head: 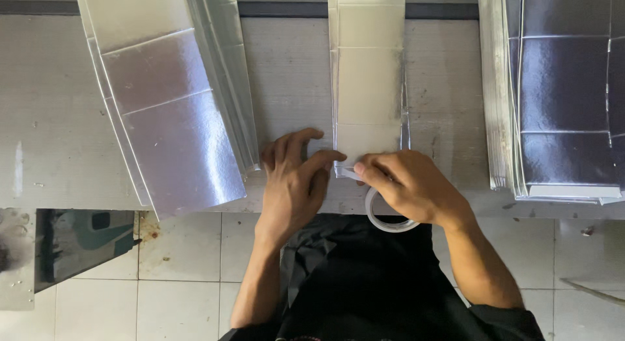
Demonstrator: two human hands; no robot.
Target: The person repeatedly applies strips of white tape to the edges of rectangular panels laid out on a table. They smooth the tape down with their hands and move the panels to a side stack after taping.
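Tape roll under right grip

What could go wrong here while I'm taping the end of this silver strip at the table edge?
1. The tape roll hangs past the table edge in the right hand; it could drop to the tiled floor.
2. The left hand pins only the near end of the foil strip, so the tape may go on crooked.
3. The foil stack overhangs the edge and might slide off.

Middle strip: silvery foil-like sheet, dull sheen; left stack glossier (creased across); right stack dark, reflective; tape roll whitish, smooth; bench grey, matt, scuffed; floor tiles pale, stained.
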